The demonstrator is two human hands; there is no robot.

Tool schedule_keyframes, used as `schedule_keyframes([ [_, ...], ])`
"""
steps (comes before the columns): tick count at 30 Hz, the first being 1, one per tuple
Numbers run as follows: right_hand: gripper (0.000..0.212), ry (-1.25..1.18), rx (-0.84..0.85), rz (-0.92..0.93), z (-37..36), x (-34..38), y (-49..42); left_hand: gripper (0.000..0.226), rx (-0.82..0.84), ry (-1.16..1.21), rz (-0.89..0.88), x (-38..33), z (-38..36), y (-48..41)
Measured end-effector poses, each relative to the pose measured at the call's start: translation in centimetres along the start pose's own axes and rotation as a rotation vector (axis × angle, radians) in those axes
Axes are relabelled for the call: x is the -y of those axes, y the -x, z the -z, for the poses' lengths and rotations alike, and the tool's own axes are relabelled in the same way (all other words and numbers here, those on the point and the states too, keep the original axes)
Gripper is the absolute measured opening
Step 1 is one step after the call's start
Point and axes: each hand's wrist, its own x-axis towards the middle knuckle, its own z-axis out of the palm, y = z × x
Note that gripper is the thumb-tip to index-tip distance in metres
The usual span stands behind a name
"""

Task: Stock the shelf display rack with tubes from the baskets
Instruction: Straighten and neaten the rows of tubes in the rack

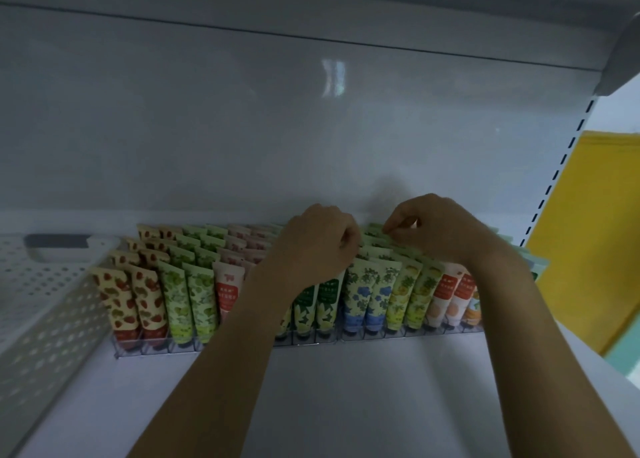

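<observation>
A clear display rack (304, 345) on the white shelf holds rows of upright tubes: strawberry (119, 301), green-leaf (176, 298), pink-white (227, 291), dark green (325, 301), blue-flower (370, 294), yellow-green (415, 294) and orange-white (446, 298). My left hand (320, 244) hovers over the back rows of the dark green and blue-flower columns. Its fingers are curled against the tube tops and its fingertips are hidden. My right hand (436, 229) reaches over the back rows to the right and pinches the top edge of a pale green tube (375, 231).
A white perforated basket (52, 291) stands on the shelf left of the rack, its inside out of sight. Bare shelf (346, 388) lies in front of the rack. The shelf's back panel rises behind it, and a yellow panel (588, 232) stands to the right.
</observation>
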Motion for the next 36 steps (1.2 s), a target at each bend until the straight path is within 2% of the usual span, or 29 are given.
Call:
schedule_keyframes([
  [2, 0.013, 0.0, -0.046, -0.005, -0.2, -0.3, -0.2, 0.027, -0.032, -0.028, 0.03, 0.1, 0.0, -0.1],
  [6, 0.015, 0.007, -0.001, -0.014, -1.1, -0.4, -0.5, 0.04, 0.04, -0.045, 0.077, 0.4, -0.3, -0.1],
  [15, 0.013, -0.003, 0.031, -0.017, -2.0, 0.0, -0.8, 0.035, 0.114, -0.025, 0.101, 0.3, -0.5, -0.1],
  [23, 0.017, -0.005, 0.058, 0.008, -2.1, 0.4, -0.9, 0.053, 0.109, -0.038, 0.116, 0.3, -0.3, 0.0],
  [27, 0.015, -0.003, 0.039, 0.021, -2.1, 0.3, -0.9, 0.05, 0.105, -0.031, 0.107, 0.4, -0.3, 0.0],
  [31, 0.009, -0.065, -0.029, -0.023, -0.1, -1.1, -0.2, 0.026, 0.024, 0.056, 0.048, -0.1, 0.1, 0.3],
  [36, 0.007, -0.117, 0.087, -0.164, 2.7, -2.6, 1.5, 0.026, -0.005, 0.088, -0.07, -2.0, -0.1, 0.2],
])
